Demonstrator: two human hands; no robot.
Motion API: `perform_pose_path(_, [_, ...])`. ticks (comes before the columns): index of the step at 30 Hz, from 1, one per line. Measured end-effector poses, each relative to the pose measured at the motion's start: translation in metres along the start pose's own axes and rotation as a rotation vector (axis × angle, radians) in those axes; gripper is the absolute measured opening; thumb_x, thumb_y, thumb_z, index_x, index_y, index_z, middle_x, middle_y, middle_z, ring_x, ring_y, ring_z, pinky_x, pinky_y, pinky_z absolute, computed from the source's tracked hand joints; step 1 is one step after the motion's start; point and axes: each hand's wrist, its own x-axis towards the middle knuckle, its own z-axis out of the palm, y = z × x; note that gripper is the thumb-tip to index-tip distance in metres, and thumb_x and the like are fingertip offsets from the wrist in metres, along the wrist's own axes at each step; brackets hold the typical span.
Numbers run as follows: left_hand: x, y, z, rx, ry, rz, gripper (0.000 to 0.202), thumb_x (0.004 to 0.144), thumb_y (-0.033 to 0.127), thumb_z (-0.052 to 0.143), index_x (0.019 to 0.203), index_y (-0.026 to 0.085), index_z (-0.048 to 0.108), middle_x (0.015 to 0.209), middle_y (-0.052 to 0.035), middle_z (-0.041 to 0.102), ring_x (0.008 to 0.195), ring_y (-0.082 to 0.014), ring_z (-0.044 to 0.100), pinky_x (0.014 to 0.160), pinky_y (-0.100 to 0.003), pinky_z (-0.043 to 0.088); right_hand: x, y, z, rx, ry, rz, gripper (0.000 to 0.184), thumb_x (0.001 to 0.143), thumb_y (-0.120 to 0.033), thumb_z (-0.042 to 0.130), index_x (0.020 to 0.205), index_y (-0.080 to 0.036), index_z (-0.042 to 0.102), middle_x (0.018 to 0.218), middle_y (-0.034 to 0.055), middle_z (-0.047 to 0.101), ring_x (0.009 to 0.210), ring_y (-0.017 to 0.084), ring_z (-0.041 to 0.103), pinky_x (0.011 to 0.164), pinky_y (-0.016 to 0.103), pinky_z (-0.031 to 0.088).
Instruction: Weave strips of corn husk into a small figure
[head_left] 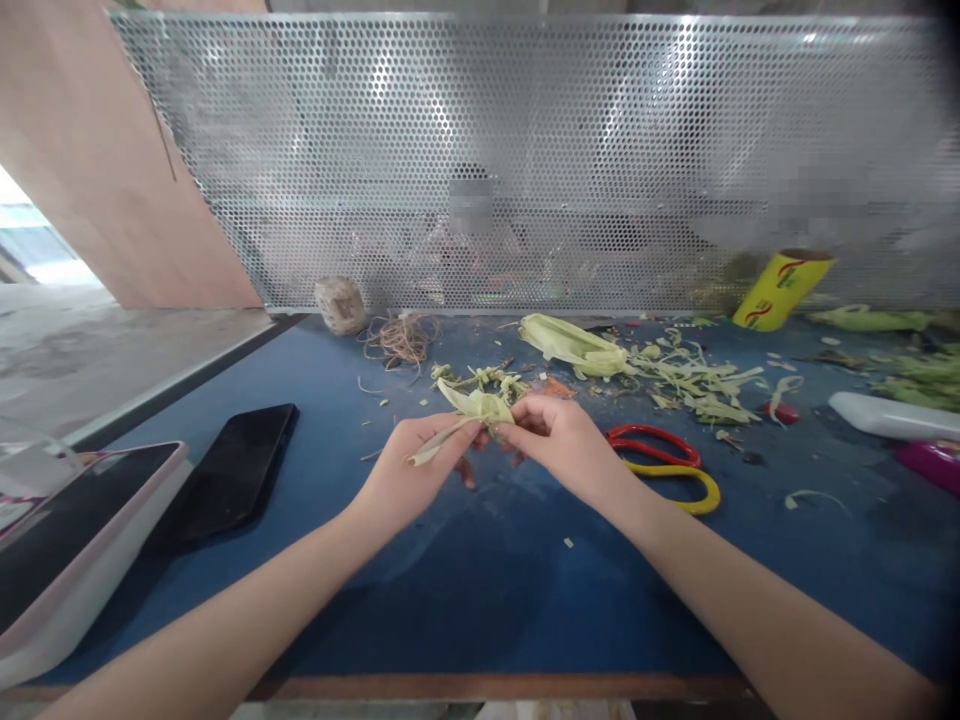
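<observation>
My left hand point(424, 450) pinches a small folded piece of pale green corn husk point(480, 402) between thumb and fingers. A drier strip of it trails down over the back of that hand. On the other side, my right hand point(551, 435) has its thumb and fingertips closed on the same piece. Just beyond the hands lie small green scraps point(491, 380) and a larger bundle of husk leaves point(574, 345). Scissors with red and yellow handles point(679, 470) rest beside my right wrist, their blades hidden behind my hand.
A black phone point(240, 465) and a tablet-like device point(82, 540) lie at left on the blue table point(487, 600). Brown twine point(397, 340), a whitish roll point(340, 305), cut strips point(697, 380) and a yellow tube point(784, 290) line the back, before a perforated metal screen point(525, 120).
</observation>
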Motion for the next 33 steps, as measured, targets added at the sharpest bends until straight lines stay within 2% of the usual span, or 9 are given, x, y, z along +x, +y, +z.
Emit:
perform_pose_path(7, [0.004, -0.004, 0.000, -0.298, 0.044, -0.070, 0.019, 0.073, 0.028, 0.059, 0.065, 0.012, 0.064, 0.068, -0.0028, 0.058, 0.066, -0.0138, 0.051, 0.050, -0.022, 0.045, -0.002, 0.005, 0.004, 0.284, -0.151, 0.119, 0.016, 0.066, -0.024, 0.064, 0.077, -0.015, 0.057, 0.075, 0.0007, 0.059, 0.062, 0.009, 0.056, 0.062, 0.026, 0.049])
perform_pose_path(11, [0.005, -0.005, 0.000, -0.410, 0.051, -0.140, 0.017, 0.070, 0.027, 0.062, 0.067, 0.011, 0.065, 0.068, -0.0029, 0.059, 0.063, -0.0122, 0.053, 0.049, -0.022, 0.044, -0.002, 0.004, 0.003, 0.116, -0.132, 0.005, 0.015, 0.065, -0.017, 0.063, 0.078, -0.016, 0.056, 0.074, 0.0013, 0.061, 0.066, 0.011, 0.058, 0.067, 0.027, 0.048])
perform_pose_path(15, [0.005, -0.004, 0.001, -0.474, 0.054, -0.190, 0.016, 0.067, 0.027, 0.065, 0.066, 0.011, 0.065, 0.064, -0.0021, 0.059, 0.057, -0.0103, 0.052, 0.047, -0.021, 0.043, -0.002, 0.002, 0.002, -0.027, -0.064, -0.063, 0.007, 0.067, -0.018, 0.060, 0.066, -0.017, 0.053, 0.061, -0.0027, 0.055, 0.058, 0.010, 0.054, 0.060, 0.024, 0.044])
perform_pose_path(20, [0.006, -0.003, -0.003, -0.450, 0.063, -0.147, 0.015, 0.068, 0.027, 0.065, 0.064, 0.012, 0.064, 0.066, -0.0015, 0.058, 0.062, -0.0108, 0.051, 0.049, -0.020, 0.042, -0.002, 0.001, -0.004, -0.225, -0.023, -0.143, 0.011, 0.068, -0.019, 0.059, 0.060, -0.018, 0.052, 0.056, -0.0038, 0.051, 0.052, 0.009, 0.047, 0.052, 0.021, 0.039])
perform_pose_path(26, [0.006, -0.003, -0.005, -0.353, 0.087, -0.052, 0.018, 0.071, 0.030, 0.061, 0.066, 0.013, 0.063, 0.069, -0.0021, 0.056, 0.069, -0.0133, 0.050, 0.052, -0.022, 0.041, 0.000, -0.002, -0.011, -0.226, -0.028, -0.135, 0.010, 0.069, -0.023, 0.059, 0.063, -0.018, 0.054, 0.060, -0.0008, 0.058, 0.056, 0.011, 0.053, 0.055, 0.023, 0.041])
perform_pose_path(30, [0.004, -0.003, -0.001, -0.253, 0.014, -0.054, 0.019, 0.067, 0.028, 0.065, 0.081, 0.015, 0.064, 0.075, -0.0016, 0.059, 0.068, -0.0127, 0.051, 0.054, -0.022, 0.041, -0.005, -0.006, -0.006, -0.235, -0.063, -0.186, 0.010, 0.071, -0.020, 0.055, 0.062, -0.018, 0.050, 0.057, -0.0035, 0.050, 0.053, 0.009, 0.047, 0.051, 0.020, 0.038])
perform_pose_path(33, [0.003, -0.003, 0.001, -0.222, -0.037, -0.016, 0.026, 0.060, 0.022, 0.071, 0.084, 0.016, 0.064, 0.076, -0.0016, 0.063, 0.073, -0.0143, 0.055, 0.066, -0.024, 0.043, -0.010, -0.009, -0.001, -0.285, -0.095, -0.233, 0.011, 0.071, -0.014, 0.052, 0.061, -0.017, 0.048, 0.057, -0.0044, 0.048, 0.055, 0.008, 0.046, 0.052, 0.019, 0.036])
